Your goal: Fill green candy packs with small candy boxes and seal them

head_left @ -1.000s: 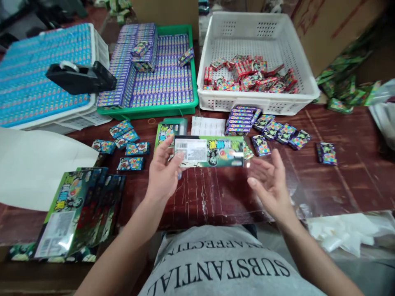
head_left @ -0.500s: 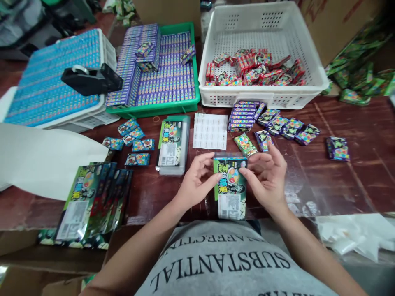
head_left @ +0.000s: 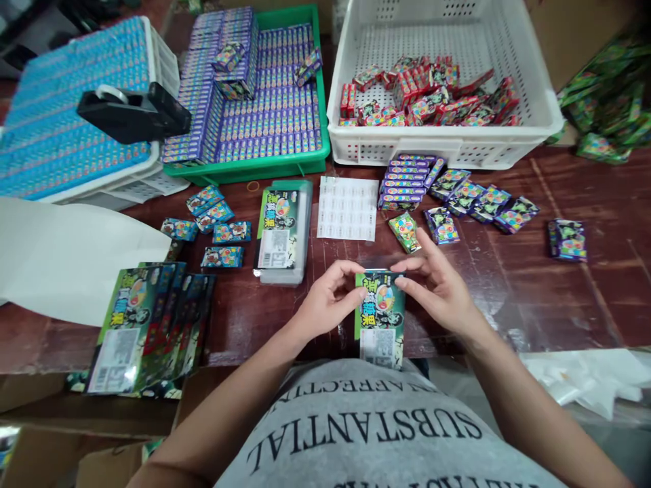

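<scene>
One big white plastic basket (head_left: 394, 150) has small holes. In front of it, the left hand (head_left: 328, 305) and right hand (head_left: 441, 290) pinch a shiny green-and-black rectangular packet (head_left: 381, 315) near its top. Nearer the basket lies one little green printed box (head_left: 405, 232).

Package (head_left: 380, 324) between left hand (head_left: 329, 300) and right hand (head_left: 433, 288), sticker sheet (head_left: 347, 209) behind it on the table (head_left: 523, 291)
</scene>
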Motion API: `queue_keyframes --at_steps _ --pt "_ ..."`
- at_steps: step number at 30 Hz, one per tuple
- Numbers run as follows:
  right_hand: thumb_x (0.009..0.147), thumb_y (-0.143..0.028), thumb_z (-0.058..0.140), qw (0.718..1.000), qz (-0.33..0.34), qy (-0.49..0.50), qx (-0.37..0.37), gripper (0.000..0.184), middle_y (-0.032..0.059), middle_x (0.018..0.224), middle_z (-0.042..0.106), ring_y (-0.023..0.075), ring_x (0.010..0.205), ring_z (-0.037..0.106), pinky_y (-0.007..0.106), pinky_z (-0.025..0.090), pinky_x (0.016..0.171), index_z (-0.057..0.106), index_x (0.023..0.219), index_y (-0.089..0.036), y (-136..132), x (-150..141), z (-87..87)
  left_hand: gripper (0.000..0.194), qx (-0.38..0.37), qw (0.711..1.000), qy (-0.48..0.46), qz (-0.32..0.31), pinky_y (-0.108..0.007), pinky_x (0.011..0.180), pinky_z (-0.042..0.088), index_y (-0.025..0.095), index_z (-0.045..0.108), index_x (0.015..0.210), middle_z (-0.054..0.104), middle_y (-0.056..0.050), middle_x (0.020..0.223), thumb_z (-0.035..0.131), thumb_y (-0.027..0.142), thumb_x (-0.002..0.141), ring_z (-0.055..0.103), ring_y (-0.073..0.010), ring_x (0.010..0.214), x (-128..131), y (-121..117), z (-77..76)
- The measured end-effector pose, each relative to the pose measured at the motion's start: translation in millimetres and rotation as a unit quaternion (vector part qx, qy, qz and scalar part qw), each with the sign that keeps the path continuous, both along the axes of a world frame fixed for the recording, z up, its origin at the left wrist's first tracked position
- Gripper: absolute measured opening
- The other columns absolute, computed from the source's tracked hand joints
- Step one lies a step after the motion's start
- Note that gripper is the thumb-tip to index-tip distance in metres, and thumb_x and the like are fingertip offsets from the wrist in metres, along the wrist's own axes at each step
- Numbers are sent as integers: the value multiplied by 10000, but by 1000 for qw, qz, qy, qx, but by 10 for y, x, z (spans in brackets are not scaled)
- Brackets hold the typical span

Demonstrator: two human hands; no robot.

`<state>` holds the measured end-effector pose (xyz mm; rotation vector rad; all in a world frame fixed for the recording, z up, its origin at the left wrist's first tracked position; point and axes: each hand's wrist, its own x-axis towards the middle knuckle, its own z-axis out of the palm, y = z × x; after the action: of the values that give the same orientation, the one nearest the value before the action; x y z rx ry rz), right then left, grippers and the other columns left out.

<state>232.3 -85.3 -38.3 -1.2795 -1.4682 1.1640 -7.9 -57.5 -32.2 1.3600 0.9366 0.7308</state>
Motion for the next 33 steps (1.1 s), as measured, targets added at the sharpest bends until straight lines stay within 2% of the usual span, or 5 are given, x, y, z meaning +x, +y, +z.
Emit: queue_keyframes --at_steps 5,8,19,26,33 --pt "968 -369 594 998 -55 7 20 942 81 1363 599 217 1105 677 450 585 987 -81 1624 -413 -79 -99 -29 153 17 998 -6 63 -372 998 520 209 647 1042 652 -67 1198 685 294 922 646 -185 1081 106 79 -45" --pt "970 -376 602 998 -51 24 6 921 53 1146 679 220 1057 688 448 590 973 -38 1632 -392 -80 -84 14 299 -22 994 -22 106 -337 901 548 228 614 1147 689 -37 1035 735 279 878 663 -167 970 168 90 -38" --pt "824 -326 785 983 -119 102 -91 879 -19 860 697 166 775 671 338 599 732 304 1559 -288 9 -59 323 133 13 994 106 1 -291 714 526 181 705 881 744 -28 839 696 312 895 657 -140 738 264 271 339" --pt "740 -328 882 964 -150 145 -166 969 -24 861 750 181 809 711 387 620 822 361 1554 -278 -31 32 399 154 -29 995 79 -56 -292 820 549 178 757 907 789 -49 956 736 326 872 703 -147 849 231 314 446" --pt "836 -368 816 983 -58 112 -130 874 -17 906 771 218 929 746 461 613 933 343 1571 -382 -104 184 422 175 -24 996 80 -43 -274 766 547 165 730 853 782 -50 888 710 335 889 694 -136 787 262 308 444"
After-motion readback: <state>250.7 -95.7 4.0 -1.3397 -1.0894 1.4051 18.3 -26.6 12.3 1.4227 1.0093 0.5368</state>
